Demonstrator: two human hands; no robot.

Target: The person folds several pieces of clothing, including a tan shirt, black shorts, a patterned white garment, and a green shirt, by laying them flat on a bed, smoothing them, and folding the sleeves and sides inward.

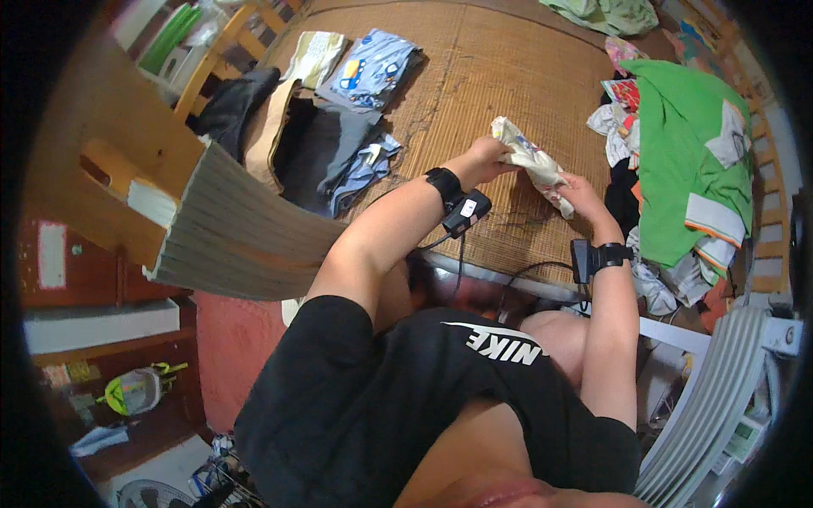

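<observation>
nearest the camera, a black t-shirt (364, 406) spreads across six o'clock, a pale logo on its chest. at two o'clock is a cream printed cloth (533, 159), drawn out long and narrow over a woven mat (474, 59); whether it touches the mat, i cannot tell. the left hand (489, 158), between one and two o'clock, has its fingers closed on the cloth's upper end, while the right hand (578, 196), between two and three, pinches the lower end. each wrist wears a black strap with a small dark box (cables trail from both).

between two and three o'clock, well beyond the right hand, a green garment (677, 161) lies over a loose heap of mixed clothes (611, 123). toward eleven o'clock, a blue-grey garment with a vehicle print (377, 63) lies flat beside a pale patterned cloth (317, 59), with dark folded clothes (306, 152) just below. a ribbed, pale curved panel (241, 229) stands at nine o'clock, and a red surface (224, 356) shows at eight.
</observation>
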